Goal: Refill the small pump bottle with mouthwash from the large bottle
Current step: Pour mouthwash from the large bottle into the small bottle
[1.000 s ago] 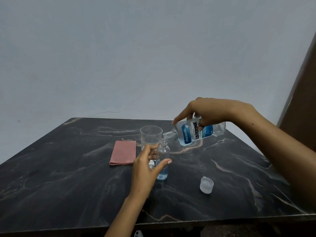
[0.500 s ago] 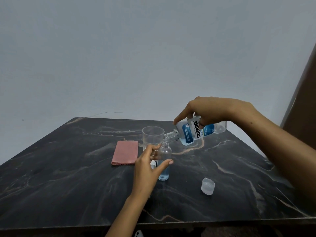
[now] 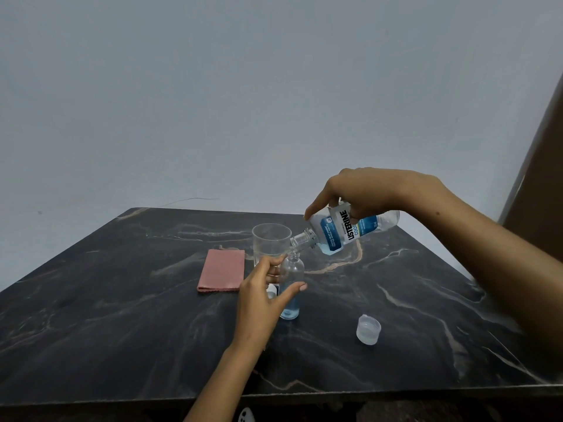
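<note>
Right hand (image 3: 374,193) grip clamped from above on the large bottle (image 3: 350,231), fingers wrapped over its labelled body. Bottle tipped almost flat, open neck pointing left and slightly down, its mouth right over the open top of the small bottle (image 3: 291,287). Blue mouthwash pooled along the low side of the large bottle near the shoulder.

Left hand (image 3: 262,303) grip closed round the small bottle, thumb on the near side, fingers behind it. Small bottle upright on the bench (image 3: 122,315), near the middle, clear, with a shallow layer of blue liquid at its base. Whether liquid is passing between the two mouths cannot be told.

Just behind the small bottle stands a clear drinking glass (image 3: 271,242), upright. Small white part (image 3: 272,291) shows at the left fingers, mostly hidden. Left of the glass lies a folded pink cloth (image 3: 221,271), flat. To the right and nearer, well apart from the small bottle, a translucent cap (image 3: 368,329) rests open side up. Bench top dark stone with pale veins.
</note>
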A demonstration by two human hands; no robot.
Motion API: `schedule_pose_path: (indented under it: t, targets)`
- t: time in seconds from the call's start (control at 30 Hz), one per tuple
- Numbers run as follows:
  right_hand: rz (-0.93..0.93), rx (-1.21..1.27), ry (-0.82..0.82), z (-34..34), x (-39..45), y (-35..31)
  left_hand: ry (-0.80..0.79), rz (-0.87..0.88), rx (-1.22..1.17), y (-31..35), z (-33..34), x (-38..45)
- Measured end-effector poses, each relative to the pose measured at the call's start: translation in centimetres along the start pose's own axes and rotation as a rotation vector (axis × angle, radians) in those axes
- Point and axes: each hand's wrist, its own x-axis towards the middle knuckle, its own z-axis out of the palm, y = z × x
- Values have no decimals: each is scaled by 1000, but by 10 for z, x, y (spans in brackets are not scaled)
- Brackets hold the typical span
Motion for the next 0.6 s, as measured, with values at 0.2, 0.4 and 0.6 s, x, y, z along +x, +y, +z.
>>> schedule_pose_path:
  t: [0.2,0.4,0.6]
  targets:
    - [2,-18,-5,-3,0,-3,-6,-2,-6,-1,0,0]
    - [3,-61,13,-6,1,-8,-7,-6,-3,0,0,0]
    - [-7,-95,33,-7,4,-11,-9,-10,-3,0,-1,1]
